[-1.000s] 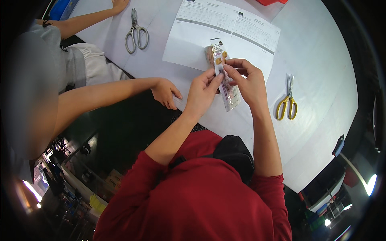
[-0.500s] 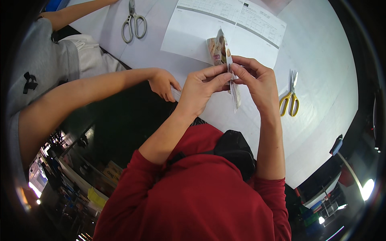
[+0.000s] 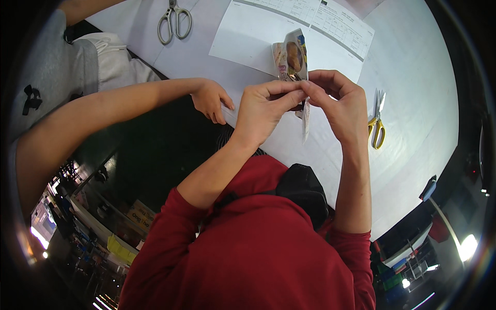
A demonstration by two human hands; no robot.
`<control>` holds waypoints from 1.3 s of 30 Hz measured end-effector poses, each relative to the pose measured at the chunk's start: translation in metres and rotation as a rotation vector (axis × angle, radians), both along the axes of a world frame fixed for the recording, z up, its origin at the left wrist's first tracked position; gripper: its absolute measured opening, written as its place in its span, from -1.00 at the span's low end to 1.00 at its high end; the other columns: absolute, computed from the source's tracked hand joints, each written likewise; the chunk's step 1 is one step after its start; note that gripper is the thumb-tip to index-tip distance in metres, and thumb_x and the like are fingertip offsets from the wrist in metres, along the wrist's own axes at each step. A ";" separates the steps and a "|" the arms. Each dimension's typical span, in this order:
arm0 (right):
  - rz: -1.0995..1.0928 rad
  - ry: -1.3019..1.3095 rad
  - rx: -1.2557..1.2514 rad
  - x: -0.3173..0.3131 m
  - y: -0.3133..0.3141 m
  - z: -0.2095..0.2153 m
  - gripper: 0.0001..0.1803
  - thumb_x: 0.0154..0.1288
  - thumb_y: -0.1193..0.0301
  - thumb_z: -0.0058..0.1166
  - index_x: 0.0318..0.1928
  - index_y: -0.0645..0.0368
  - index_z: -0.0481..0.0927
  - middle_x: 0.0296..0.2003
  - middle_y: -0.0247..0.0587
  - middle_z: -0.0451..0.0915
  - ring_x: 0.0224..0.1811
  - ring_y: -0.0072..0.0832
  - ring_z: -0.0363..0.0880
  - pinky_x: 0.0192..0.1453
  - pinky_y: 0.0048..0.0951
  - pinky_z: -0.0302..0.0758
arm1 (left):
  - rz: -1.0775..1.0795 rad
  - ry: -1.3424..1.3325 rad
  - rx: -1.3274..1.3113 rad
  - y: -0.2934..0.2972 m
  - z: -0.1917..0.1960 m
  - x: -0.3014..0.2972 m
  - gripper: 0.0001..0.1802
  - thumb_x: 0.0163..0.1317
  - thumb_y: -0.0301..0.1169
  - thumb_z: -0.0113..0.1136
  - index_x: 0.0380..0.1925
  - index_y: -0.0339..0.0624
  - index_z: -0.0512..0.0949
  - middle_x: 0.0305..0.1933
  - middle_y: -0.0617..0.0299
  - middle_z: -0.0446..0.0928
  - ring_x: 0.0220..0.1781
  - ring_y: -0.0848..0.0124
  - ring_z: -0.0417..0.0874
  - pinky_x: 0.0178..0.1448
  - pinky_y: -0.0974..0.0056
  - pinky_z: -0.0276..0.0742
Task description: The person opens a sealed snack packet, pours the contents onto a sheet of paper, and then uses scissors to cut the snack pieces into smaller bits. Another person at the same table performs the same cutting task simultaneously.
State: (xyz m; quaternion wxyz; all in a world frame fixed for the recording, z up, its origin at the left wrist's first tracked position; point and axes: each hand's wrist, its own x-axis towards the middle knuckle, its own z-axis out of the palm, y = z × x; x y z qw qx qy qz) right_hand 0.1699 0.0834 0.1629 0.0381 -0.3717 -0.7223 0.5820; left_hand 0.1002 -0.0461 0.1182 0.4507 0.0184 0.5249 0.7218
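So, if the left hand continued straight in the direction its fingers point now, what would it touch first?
The left hand points to the right in the picture, fingertips pinching the snack packet. Straight on, it would most likely meet the right hand first, whose fingertips pinch the same packet; depth is hard to judge here.

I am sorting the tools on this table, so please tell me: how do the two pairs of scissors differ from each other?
The yellow-handled scissors lie right of the person's right hand; the grey-handled scissors lie at the table's far left, beyond a co-worker's hand. The grey pair's handles point toward the person, as do the yellow pair's, but the grey pair is partly cut off by the picture's top edge. Both lie flat on the white table, untouched.
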 end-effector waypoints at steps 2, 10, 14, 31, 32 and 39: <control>-0.009 0.000 -0.002 0.000 0.001 0.000 -0.71 0.13 0.34 0.25 -0.24 0.33 0.65 -0.38 -0.12 0.69 -0.27 -0.46 0.67 -0.10 -0.45 0.56 | 0.005 0.004 -0.011 0.001 0.001 0.000 -0.76 0.23 -0.50 0.23 -0.12 -0.38 0.62 -0.28 0.15 0.65 -0.26 0.49 0.65 -0.15 0.42 0.61; 0.018 -0.015 0.069 0.000 0.000 0.005 -0.76 0.15 0.38 0.20 -0.29 0.35 0.63 -0.40 -0.12 0.69 -0.29 -0.44 0.68 -0.13 -0.46 0.56 | 0.014 -0.003 0.012 0.002 0.000 0.000 -0.75 0.21 -0.50 0.24 -0.12 -0.37 0.63 -0.29 0.16 0.66 -0.27 0.53 0.64 -0.16 0.46 0.59; 0.020 -0.092 0.185 -0.005 -0.005 0.015 -0.78 0.16 0.42 0.16 -0.29 0.37 0.63 -0.42 -0.08 0.68 -0.30 -0.40 0.69 -0.16 -0.46 0.57 | 0.045 0.070 0.004 0.006 0.001 0.005 -0.76 0.21 -0.51 0.24 -0.12 -0.36 0.63 -0.30 0.18 0.66 -0.28 0.56 0.63 -0.19 0.48 0.56; 0.059 -0.195 0.182 0.001 0.006 0.023 -0.76 0.18 0.41 0.17 -0.25 0.36 0.68 -0.45 -0.08 0.69 -0.38 -0.50 0.68 -0.23 -0.54 0.55 | 0.044 0.089 0.042 0.012 -0.009 0.011 -0.74 0.17 -0.50 0.27 -0.15 -0.39 0.62 -0.31 0.14 0.67 -0.28 0.56 0.64 -0.21 0.48 0.54; 0.072 -0.207 0.184 0.001 0.007 0.023 -0.77 0.19 0.41 0.17 -0.24 0.35 0.68 -0.45 -0.12 0.68 -0.38 -0.53 0.65 -0.24 -0.55 0.55 | 0.043 0.085 0.047 0.013 -0.009 0.012 -0.74 0.17 -0.50 0.27 -0.15 -0.39 0.63 -0.31 0.14 0.67 -0.28 0.56 0.63 -0.21 0.48 0.53; 0.133 -0.262 0.216 0.000 0.009 0.027 -0.77 0.18 0.42 0.19 -0.23 0.34 0.68 -0.46 -0.21 0.67 -0.43 -0.62 0.57 -0.29 -0.60 0.51 | 0.051 0.102 0.033 0.014 -0.013 0.015 -0.78 0.16 -0.50 0.27 -0.18 -0.35 0.64 -0.33 0.16 0.67 -0.33 0.60 0.61 -0.26 0.50 0.50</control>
